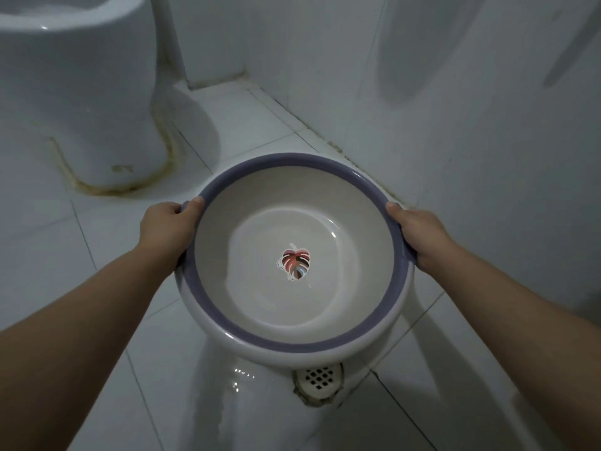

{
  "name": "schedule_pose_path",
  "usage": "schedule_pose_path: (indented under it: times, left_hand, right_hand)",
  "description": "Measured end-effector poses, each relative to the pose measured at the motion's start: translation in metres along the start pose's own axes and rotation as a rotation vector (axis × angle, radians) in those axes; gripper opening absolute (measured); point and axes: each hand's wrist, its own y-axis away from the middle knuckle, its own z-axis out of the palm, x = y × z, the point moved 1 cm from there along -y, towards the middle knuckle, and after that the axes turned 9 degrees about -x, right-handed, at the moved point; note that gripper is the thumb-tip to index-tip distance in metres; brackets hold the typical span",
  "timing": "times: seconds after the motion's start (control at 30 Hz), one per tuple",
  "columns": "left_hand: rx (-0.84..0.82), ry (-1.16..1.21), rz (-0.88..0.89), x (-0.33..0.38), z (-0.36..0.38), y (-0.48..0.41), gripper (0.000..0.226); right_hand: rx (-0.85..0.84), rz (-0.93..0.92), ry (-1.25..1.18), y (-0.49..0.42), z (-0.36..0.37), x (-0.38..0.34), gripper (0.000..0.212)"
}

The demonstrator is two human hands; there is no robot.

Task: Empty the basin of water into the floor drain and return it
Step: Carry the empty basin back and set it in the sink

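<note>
While only a thin film of water appears to remain over its leaf decal [294,264], the purple-rimmed basin [292,340] is held level above the wet tiled floor [227,402], its near edge overhanging the floor drain [320,379]. Left hand [166,227] and right hand [419,234] each clasp the rim at opposite sides, equally close, basin squarely between them. A toilet [81,92] stands to the left, well apart.
</note>
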Motion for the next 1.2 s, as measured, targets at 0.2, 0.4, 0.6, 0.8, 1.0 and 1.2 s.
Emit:
schedule_pose_path:
  times: [0.2, 0.4, 0.6, 0.8, 1.0, 1.2]
  left_hand:
    - [-0.012, 0.096, 0.012, 0.028, -0.014, -0.021, 0.040]
    - [0.000, 0.128, 0.007, 0.068, -0.038, -0.026, 0.038]
    - [-0.010, 0.169, -0.069, 0.147, -0.089, 0.001, 0.037]
    - [-0.027, 0.145, -0.103, 0.265, -0.160, 0.041, 0.035]
    - [-0.048, 0.128, -0.109, 0.385, -0.224, 0.076, 0.040]
    - [-0.091, 0.195, -0.083, 0.499, -0.282, 0.109, 0.036]
  right_hand:
    - [0.050, 0.003, -0.018, -0.013, 0.003, -0.035, 0.031]
    - [0.042, 0.015, -0.001, -0.013, 0.004, -0.081, 0.032]
    - [0.074, 0.073, 0.066, 0.023, -0.009, -0.166, 0.037]
    - [0.089, 0.154, 0.097, 0.086, -0.046, -0.286, 0.039]
    - [0.091, 0.123, 0.106, 0.147, -0.098, -0.413, 0.043]
    - [0.052, 0.127, -0.078, 0.217, -0.148, -0.518, 0.028]
